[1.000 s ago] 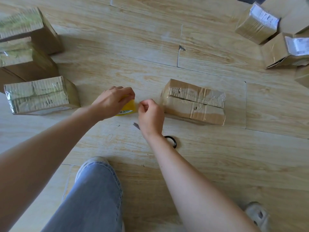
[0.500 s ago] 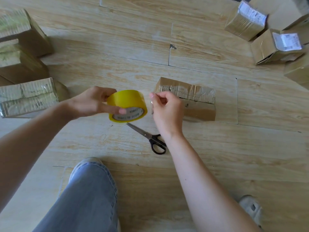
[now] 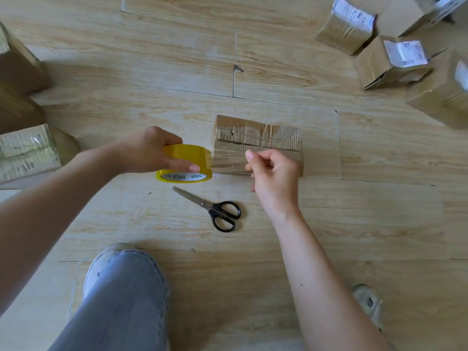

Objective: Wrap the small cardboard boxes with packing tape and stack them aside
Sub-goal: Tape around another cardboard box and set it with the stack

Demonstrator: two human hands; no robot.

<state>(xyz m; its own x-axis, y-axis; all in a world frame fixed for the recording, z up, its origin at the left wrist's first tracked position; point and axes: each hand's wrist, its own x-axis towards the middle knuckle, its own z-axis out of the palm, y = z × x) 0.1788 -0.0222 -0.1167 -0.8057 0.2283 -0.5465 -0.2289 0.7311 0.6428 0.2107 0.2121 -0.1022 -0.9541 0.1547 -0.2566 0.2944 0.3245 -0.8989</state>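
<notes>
**Tape pulled out, box sitting on the floor**

The person is crouched over a wood-pattern floor (image 3: 354, 224) with one denim knee (image 3: 121, 300) and a pale shoe (image 3: 367, 302) poking into the bottom of the shot.

The left hand (image 3: 152, 153) has the yellow tape roll (image 3: 186, 163) gripped, fingers (image 3: 174, 144) curled over the top and the thumb pressed along the near side. The roll is held on its side, and you can read "MADE IN CHINA" on the core. It's just left of the cardboard box (image 3: 258, 134), which lies flat in the middle of the floor with its top layer torn so the ribbed corrugation shows.

The right hand (image 3: 276, 173) is curled up and pinches the free end of a see-through strip of tape (image 3: 228, 160) between thumb and forefinger. The strip stretches from the roll across to that hand and covers the near-left part of the box. I honestly can't tell whether it's touching the cardboard or hanging just above it.

Black-handled scissors (image 3: 215, 209) lie closed on the floor just in front of the roll, blades pointing up-left, and nobody's touching them.

Over at the left edge are the wrapped boxes (image 3: 27, 150), close together, the nearest one shiny with tape. In the top right corner is a loose cluster of labelled boxes (image 3: 392, 62) with white shipping stickers, well apart from the one in the middle.
</notes>
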